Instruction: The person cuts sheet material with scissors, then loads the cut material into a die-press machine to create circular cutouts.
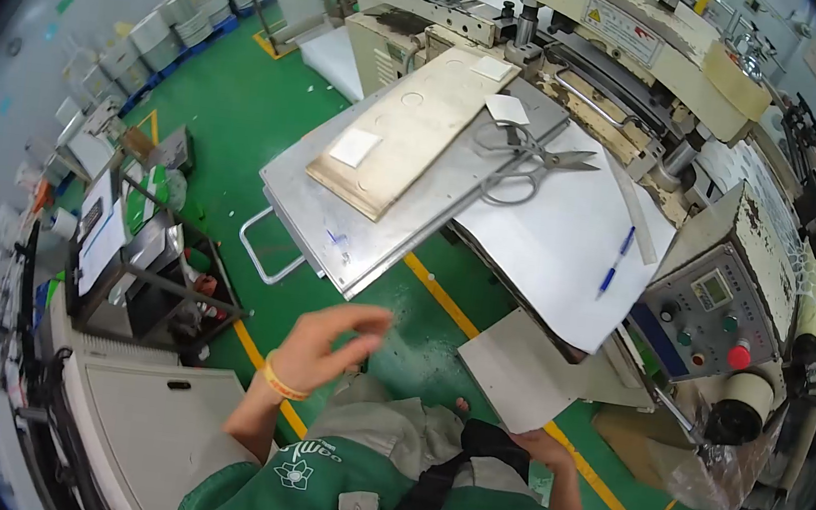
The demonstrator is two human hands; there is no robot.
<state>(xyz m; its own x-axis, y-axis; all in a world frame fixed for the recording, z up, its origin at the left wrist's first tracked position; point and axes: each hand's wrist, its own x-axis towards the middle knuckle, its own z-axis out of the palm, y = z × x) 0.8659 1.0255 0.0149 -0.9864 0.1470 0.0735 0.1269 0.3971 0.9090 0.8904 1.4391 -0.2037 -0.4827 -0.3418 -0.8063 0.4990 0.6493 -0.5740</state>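
My left hand [327,347], with a yellow band at the wrist, is raised in front of the metal tray's near corner. Its fingers are curved and apart from the thumb, with nothing between them. Low on the right, my right hand [541,446] is at the lower corner of a flat grey board [521,369]. Its fingers are mostly hidden, so whether it grips the board cannot be told. On the metal tray [296,182] lies a long beige plate [396,138] bearing white square pieces [355,147]. Scissors [524,163] rest partly over a white sheet [570,243].
A press [634,39] stands behind the tray. To the right is its control box [714,310] with a red button [739,355]. A blue pen [615,264] lies on the sheet. A grey cabinet [147,427] and a rack [164,278] stand at left.
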